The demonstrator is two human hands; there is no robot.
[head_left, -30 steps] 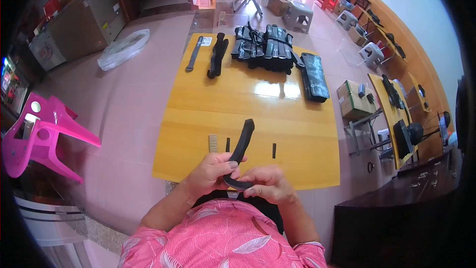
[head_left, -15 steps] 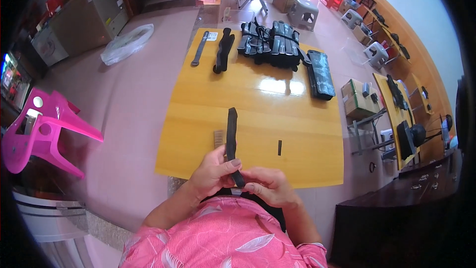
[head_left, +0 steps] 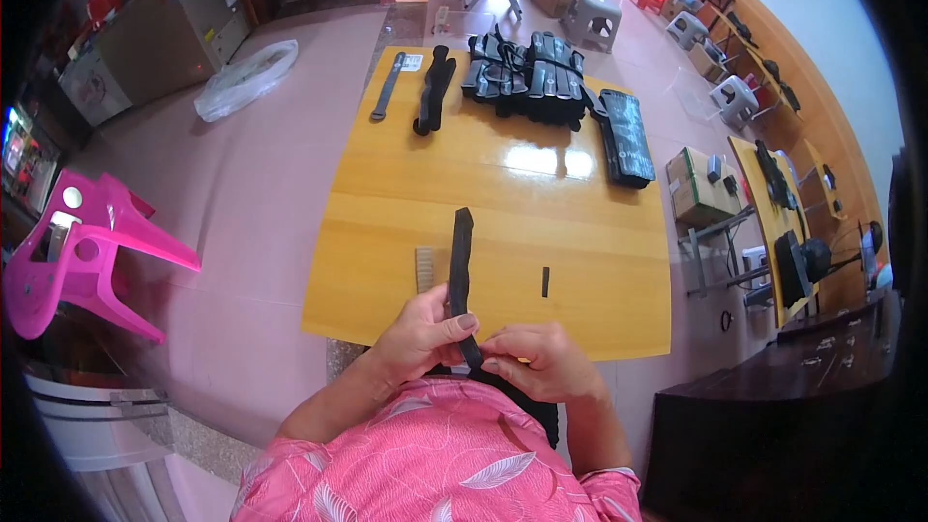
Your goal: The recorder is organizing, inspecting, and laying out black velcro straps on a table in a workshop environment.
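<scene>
A narrow black fabric strap (head_left: 462,251) stands up from my hands over the near part of the wooden table (head_left: 387,193). My left hand (head_left: 419,333) is closed round its lower part, thumb laid across the front. My right hand (head_left: 537,358) pinches at the strap's bottom end, close to my body; the fingertips partly hide that end. Just beyond my left hand lies a small brown ridged piece (head_left: 424,269), perhaps a brush or comb. A short black strip (head_left: 545,282) lies on the table to the right.
At the table's far side are a grey strap (head_left: 389,87), a folded black strap (head_left: 435,92), a tied stack of black straps (head_left: 527,77) and a black bundle (head_left: 626,140). A pink stool (head_left: 97,251) stands left, a cardboard box (head_left: 698,188) right.
The strap's upper end has tipped slightly to the right. Both hands keep their hold, with the right hand shifted a little. The view has moved slightly.
</scene>
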